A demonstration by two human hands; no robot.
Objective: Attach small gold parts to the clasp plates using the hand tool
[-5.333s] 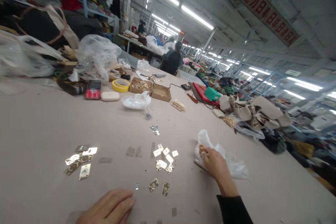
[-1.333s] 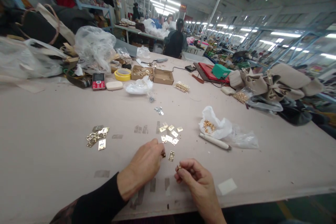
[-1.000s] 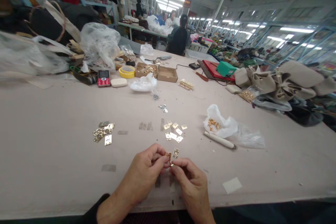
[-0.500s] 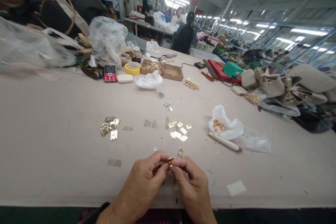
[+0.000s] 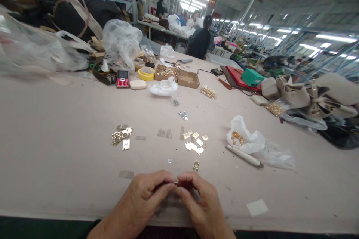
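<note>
Low over the front of the table, my left hand [image 5: 148, 198] and my right hand [image 5: 200, 201] meet fingertip to fingertip. Both pinch a small metal piece [image 5: 175, 183], mostly covered by the fingers. Just beyond them lie a gold metal plate [image 5: 196, 165] and a small silver piece [image 5: 169, 160]. Several gold plates [image 5: 199, 142] are scattered farther back. Another pile of metal plates [image 5: 122, 134] is at the left. Small silver discs [image 5: 183, 115] lie behind the middle group.
An open white bag [image 5: 246, 140] with gold pieces and a pale stick [image 5: 244, 156] are at the right. Toward the back stand cardboard boxes [image 5: 188, 79], yellow tape [image 5: 146, 73] and a red phone [image 5: 122, 79]. Beige bags [image 5: 294, 93] are at the far right. A person [image 5: 200, 39] sits beyond the table.
My hands have moved slightly down and left in the view. The gold piece between them has turned and shows less. The table items appear shifted right as the view moved.
</note>
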